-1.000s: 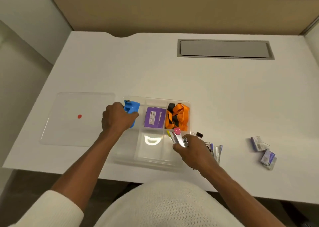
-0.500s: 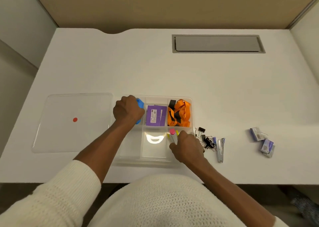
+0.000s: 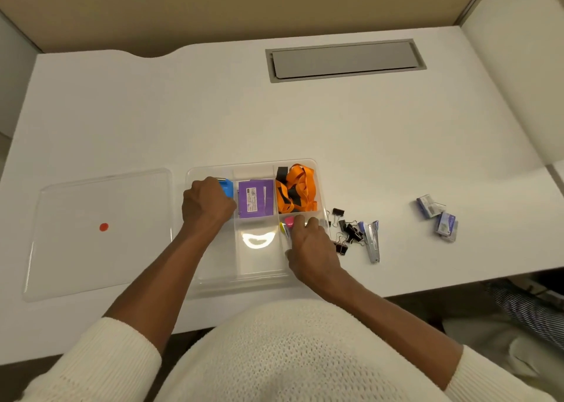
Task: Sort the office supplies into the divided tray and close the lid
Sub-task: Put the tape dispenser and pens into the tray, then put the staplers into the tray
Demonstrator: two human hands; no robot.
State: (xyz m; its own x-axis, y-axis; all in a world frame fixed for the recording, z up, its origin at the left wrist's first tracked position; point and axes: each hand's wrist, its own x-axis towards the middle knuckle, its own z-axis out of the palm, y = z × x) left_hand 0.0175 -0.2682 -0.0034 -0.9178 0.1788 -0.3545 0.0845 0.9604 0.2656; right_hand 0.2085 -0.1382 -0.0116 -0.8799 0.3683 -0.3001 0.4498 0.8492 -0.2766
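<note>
A clear divided tray sits at the desk's near edge. My left hand is closed around a blue object in the tray's back left compartment. My right hand rests in the front right compartment, fingers around highlighters with a pink cap and a yellow one. A purple packet fills the back middle compartment, an orange lanyard the back right. The front middle compartment is bare. The clear lid, marked with a red dot, lies flat to the tray's left.
Right of the tray lie several black binder clips and a silver stapler. Two small staple boxes lie farther right. A grey cable hatch is set into the desk's back. Partition walls stand behind and to the right.
My right hand has carried the highlighters from the tray's right rim down into the front right compartment. My left hand has stayed on the blue object. The head camera has shifted a little.
</note>
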